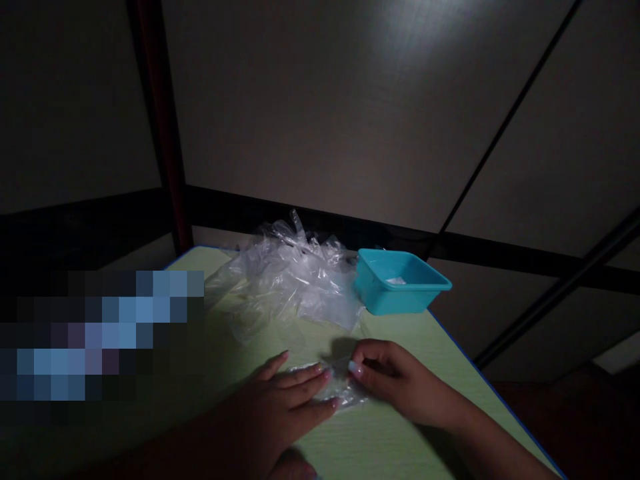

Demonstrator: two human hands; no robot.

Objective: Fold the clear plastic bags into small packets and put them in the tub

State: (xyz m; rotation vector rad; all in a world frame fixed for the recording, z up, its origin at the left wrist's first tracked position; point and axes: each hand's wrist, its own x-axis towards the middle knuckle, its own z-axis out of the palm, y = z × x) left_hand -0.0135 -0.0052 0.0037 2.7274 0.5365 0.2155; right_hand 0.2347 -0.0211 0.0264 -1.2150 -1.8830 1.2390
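A small clear plastic bag (345, 393) lies flat on the light green table, crinkled and shiny. Over its left part my left hand (293, 393) rests with fingers stretched out and spread, fingertips pressing on the plastic. My right hand (387, 373) is closed in a pinch at the bag's upper right edge, thumb against the index finger. Beyond both hands spreads a loose heap of clear plastic bags (305, 280).
A turquoise plastic basket (400, 303) stands at the table's far right, with something small and whitish inside. The green table (345, 453) has a blue edge. Dark panels (310, 120) rise behind it. A pixelated patch hides the left side.
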